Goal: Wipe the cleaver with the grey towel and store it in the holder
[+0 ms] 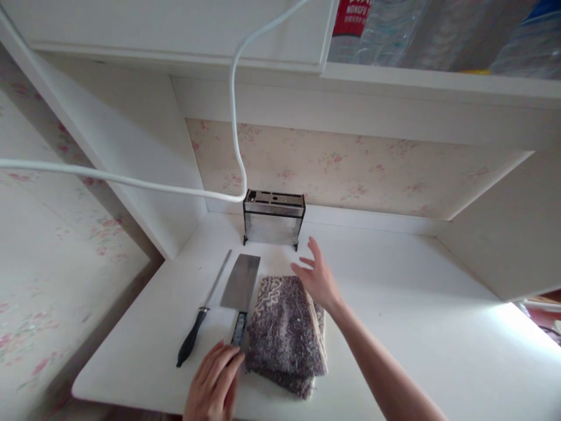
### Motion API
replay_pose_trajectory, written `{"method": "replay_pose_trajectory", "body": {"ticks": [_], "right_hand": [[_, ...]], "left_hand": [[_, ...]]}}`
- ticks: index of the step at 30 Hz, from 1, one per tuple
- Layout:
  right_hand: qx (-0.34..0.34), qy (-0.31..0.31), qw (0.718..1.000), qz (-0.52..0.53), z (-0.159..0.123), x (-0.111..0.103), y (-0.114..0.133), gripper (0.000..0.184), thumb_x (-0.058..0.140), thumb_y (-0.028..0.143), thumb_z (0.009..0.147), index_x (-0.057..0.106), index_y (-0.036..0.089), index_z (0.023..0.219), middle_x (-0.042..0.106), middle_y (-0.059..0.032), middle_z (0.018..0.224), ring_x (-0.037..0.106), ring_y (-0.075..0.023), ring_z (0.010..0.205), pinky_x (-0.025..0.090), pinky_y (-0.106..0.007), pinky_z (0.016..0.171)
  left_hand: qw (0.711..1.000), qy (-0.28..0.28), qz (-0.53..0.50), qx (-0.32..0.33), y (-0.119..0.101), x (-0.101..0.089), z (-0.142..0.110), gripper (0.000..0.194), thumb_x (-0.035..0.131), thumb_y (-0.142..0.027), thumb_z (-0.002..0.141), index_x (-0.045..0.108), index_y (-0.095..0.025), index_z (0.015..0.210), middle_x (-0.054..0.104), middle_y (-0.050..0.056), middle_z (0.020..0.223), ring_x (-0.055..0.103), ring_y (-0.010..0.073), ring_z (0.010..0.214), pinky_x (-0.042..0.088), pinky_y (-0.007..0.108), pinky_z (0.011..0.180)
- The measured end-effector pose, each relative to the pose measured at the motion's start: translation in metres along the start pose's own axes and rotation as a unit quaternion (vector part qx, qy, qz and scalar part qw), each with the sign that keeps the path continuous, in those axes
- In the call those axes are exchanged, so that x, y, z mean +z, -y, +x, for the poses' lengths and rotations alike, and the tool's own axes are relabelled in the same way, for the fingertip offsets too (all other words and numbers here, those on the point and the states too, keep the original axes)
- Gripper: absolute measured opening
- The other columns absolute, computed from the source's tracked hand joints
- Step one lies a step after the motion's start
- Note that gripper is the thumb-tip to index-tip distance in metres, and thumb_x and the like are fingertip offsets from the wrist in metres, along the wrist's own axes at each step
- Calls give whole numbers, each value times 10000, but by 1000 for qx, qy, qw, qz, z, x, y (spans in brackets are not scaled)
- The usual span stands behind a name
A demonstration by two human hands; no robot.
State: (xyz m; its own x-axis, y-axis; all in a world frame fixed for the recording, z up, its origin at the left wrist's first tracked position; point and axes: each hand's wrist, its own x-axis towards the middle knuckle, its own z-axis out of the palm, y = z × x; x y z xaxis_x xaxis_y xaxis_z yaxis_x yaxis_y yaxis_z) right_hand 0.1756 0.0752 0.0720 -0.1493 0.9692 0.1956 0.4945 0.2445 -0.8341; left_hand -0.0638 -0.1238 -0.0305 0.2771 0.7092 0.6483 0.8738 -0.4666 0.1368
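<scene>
A cleaver [244, 280] lies flat on the white countertop, its blade pointing away from me and its dark handle toward me. My left hand [214, 383] is closed at the handle's near end, fingers bent over it; the fingertips partly hide the grip. To the left rests a sharpening steel [214, 292] with a black handle. Right of the cleaver is a folded, shaggy brown-and-cream mat [284, 327]. Over its far right corner reaches my right hand [318, 278], open, fingers spread and holding nothing. Beyond it stands a metal-and-black knife block [274, 219].
A white cable [234, 111] hangs across the upper left, in front of the cupboard [184, 29]. Overhead at right, a shelf [438, 79] holds wrapped bottles [394, 35]. White side panels and a floral-papered back wall [333, 169] enclose the countertop [407, 327].
</scene>
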Motion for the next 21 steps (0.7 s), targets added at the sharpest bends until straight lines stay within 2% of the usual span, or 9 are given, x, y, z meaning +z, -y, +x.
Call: {"method": "replay_pose_trajectory", "body": {"ticks": [1,3,4,7,9,11,14,17,21], "right_hand": [[-7,-20,999,-34,24,-4,4,858,568,434,855,52,263,1518,214,-154,1540,607,-241,1103,561,-341,783],[-13,-45,988,-150,69,-11,15,830,567,472,852,98,303,1515,68,-150,1572,596,-293,1117,537,-405,825],[-15,-47,979,-198,88,-12,20,785,551,497,859,150,313,1508,81,-144,1572,591,-317,1119,520,-440,846],[-21,-55,960,-273,125,-9,32,616,450,554,909,349,277,1449,407,-121,1452,591,-326,1109,478,-463,893],[-20,-70,954,-290,137,-1,35,570,380,570,937,433,245,1403,571,-109,1296,608,-308,1070,468,-444,897],[-15,-82,951,-298,144,8,35,572,353,578,946,458,230,1388,625,-114,1213,624,-298,1025,468,-429,879],[-10,-89,949,-301,154,23,37,558,358,564,951,455,237,1393,633,-115,1197,631,-298,994,473,-424,850],[6,-103,951,-291,166,39,41,519,372,528,956,436,278,1406,594,-104,1268,632,-304,989,480,-431,826],[12,-129,959,-251,182,52,47,588,452,483,933,291,325,1476,575,-104,1297,639,-323,970,477,-460,814]], "left_hand": [[1000,7,4,6,1,-1,0,380,546,-55,807,606,-174,1163,658,104,1104,576,227,1116,496,360,974],[999,24,13,29,2,-1,-1,384,545,-56,804,616,-189,1157,661,93,1108,583,223,1105,495,358,975],[999,29,19,36,2,-1,-1,384,543,-51,801,624,-195,1148,664,88,1104,587,220,1097,495,356,974],[999,14,38,24,3,0,0,353,550,-59,801,646,-203,1109,671,90,1082,601,222,1076,516,339,936],[999,-7,44,14,3,1,2,319,553,-67,802,662,-206,1068,678,92,1047,613,222,1052,533,327,900],[999,-17,43,16,4,2,4,298,552,-58,797,671,-208,1026,686,88,1007,625,216,1023,539,314,883],[999,-9,32,14,3,3,8,287,549,-45,797,675,-206,999,690,78,976,633,200,1000,535,295,885],[999,-40,13,-3,2,6,10,272,516,-41,813,680,-203,958,689,67,935,644,187,957,535,289,869],[997,-69,19,-12,4,11,6,291,507,-9,800,681,-193,945,687,63,900,651,182,916,536,282,845]]}}
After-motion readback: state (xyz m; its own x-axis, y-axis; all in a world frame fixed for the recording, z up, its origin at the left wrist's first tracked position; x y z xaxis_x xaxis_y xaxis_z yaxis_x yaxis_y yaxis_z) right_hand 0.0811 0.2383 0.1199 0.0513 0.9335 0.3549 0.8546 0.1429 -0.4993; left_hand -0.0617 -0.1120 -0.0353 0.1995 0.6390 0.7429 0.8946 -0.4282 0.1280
